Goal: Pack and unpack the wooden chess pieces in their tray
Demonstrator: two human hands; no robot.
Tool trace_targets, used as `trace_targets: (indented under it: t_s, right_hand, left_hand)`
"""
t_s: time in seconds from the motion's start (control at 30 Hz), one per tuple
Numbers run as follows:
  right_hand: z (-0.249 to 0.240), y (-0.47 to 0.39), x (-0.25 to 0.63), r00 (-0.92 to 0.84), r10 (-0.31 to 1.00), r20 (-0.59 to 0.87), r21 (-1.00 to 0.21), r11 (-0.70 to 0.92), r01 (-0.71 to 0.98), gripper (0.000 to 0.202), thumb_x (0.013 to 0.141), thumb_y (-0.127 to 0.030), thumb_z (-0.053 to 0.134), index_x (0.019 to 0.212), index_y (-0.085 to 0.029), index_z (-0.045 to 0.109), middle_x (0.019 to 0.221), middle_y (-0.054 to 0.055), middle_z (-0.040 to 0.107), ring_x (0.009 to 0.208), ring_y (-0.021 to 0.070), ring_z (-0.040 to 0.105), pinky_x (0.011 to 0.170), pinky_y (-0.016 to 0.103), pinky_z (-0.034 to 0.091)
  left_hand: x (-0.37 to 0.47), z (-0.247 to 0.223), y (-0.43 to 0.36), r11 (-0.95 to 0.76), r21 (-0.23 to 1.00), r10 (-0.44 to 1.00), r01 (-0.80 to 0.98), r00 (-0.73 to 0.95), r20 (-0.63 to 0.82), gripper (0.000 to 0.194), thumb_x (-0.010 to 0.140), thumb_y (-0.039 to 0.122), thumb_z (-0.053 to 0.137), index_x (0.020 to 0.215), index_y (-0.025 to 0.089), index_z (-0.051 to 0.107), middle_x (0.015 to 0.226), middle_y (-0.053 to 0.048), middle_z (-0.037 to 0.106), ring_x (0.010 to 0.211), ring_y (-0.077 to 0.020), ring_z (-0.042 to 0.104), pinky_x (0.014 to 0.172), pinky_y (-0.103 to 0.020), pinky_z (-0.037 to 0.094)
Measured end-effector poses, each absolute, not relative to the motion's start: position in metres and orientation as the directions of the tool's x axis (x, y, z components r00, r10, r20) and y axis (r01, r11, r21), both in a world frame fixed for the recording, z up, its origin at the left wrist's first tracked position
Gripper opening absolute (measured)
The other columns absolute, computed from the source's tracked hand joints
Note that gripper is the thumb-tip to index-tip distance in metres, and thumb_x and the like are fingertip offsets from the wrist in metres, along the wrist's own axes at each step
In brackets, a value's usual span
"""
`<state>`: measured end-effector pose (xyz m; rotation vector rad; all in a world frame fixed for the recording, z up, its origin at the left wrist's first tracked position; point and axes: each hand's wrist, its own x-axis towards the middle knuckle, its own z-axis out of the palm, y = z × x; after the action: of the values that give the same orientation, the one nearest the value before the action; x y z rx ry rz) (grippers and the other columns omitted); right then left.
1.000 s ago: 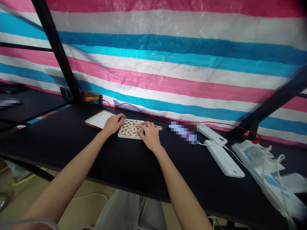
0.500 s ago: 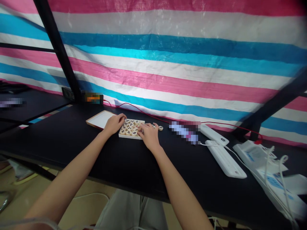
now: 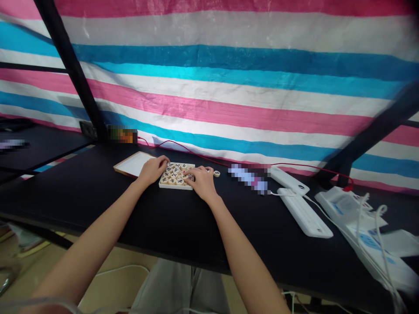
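Note:
A shallow white box [image 3: 176, 186] filled with round Chinese chess pieces [image 3: 173, 175] lies on the black table. My left hand [image 3: 153, 169] rests at the box's left side, its fingers curled onto the upper left corner. Over the right side of the box is my right hand [image 3: 202, 180], thumb and fingertips bent down at the pieces there; the hand hides part of that side. One loose chess piece [image 3: 216, 173] lies on the table just right of my right hand. The box lid [image 3: 135, 164], white inside with a brown rim, lies behind my left hand.
A blurred-out device [image 3: 250, 178] with a cable lies to the right, near two white oblong devices [image 3: 306, 213]. Farther right are white power strips with cables [image 3: 356, 231]. A red cable [image 3: 183, 146] runs along the back, before a striped sheet [image 3: 229, 100]. Dark metal posts stand either side.
The view has shifted slightly, moving everything a little left. My right-hand fingers have shifted slightly over the box's right side. My left hand stays at the box's corner.

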<state>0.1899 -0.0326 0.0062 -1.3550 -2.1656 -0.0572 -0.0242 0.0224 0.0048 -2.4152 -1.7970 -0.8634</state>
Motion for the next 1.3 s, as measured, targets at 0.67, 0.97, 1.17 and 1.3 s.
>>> trace_targets:
  t_s: [0.67, 0.97, 1.17, 1.3]
  right_hand:
    - [0.006, -0.031, 0.234, -0.082, 0.888, 0.453, -0.197, 0.19, 0.962, 0.011, 0.079, -0.032, 0.06, 0.073, -0.024, 0.065, 0.09, 0.001, 0.065, 0.088, 0.021, 0.049, 0.073, 0.034, 0.021]
    - [0.004, -0.029, 0.237, -0.093, 0.922, 0.375, -0.27, 0.205, 0.941, 0.005, 0.079, -0.026, 0.06, 0.082, -0.023, 0.063, 0.081, -0.001, 0.063, 0.081, 0.0161, 0.052, 0.07, 0.031, 0.02]
    - [0.002, -0.027, 0.238, -0.118, 0.927, 0.357, -0.333, 0.244, 0.911, 0.01, 0.079, -0.017, 0.056, 0.085, -0.022, 0.062, 0.086, -0.001, 0.063, 0.086, 0.0153, 0.053, 0.073, 0.03, 0.02]
    - [0.004, -0.029, 0.237, -0.107, 0.914, 0.392, -0.289, 0.233, 0.928, 0.012, 0.081, -0.018, 0.053, 0.084, -0.024, 0.063, 0.084, -0.001, 0.064, 0.086, 0.0165, 0.052, 0.074, 0.032, 0.02]
  left_hand:
    - [-0.024, 0.005, 0.022, -0.344, 0.315, 0.887, 0.884, 0.196, 0.417, 0.034, 0.083, 0.036, 0.033, 0.094, 0.023, 0.062, 0.068, -0.002, 0.063, 0.064, -0.019, 0.055, 0.058, -0.026, 0.034]
    - [-0.025, 0.004, 0.023, -0.348, 0.299, 0.886, 0.888, 0.208, 0.415, 0.035, 0.084, 0.037, 0.032, 0.096, 0.022, 0.063, 0.07, -0.002, 0.064, 0.066, -0.0191, 0.056, 0.061, -0.026, 0.035]
    - [-0.026, 0.002, 0.025, -0.349, 0.267, 0.881, 0.898, 0.218, 0.419, 0.035, 0.084, 0.036, 0.032, 0.096, 0.022, 0.062, 0.073, -0.003, 0.064, 0.069, -0.0192, 0.057, 0.061, -0.026, 0.036]
    - [-0.025, 0.004, 0.024, -0.346, 0.262, 0.883, 0.901, 0.219, 0.415, 0.035, 0.084, 0.035, 0.032, 0.096, 0.022, 0.062, 0.071, -0.003, 0.064, 0.068, -0.0193, 0.057, 0.061, -0.026, 0.035]
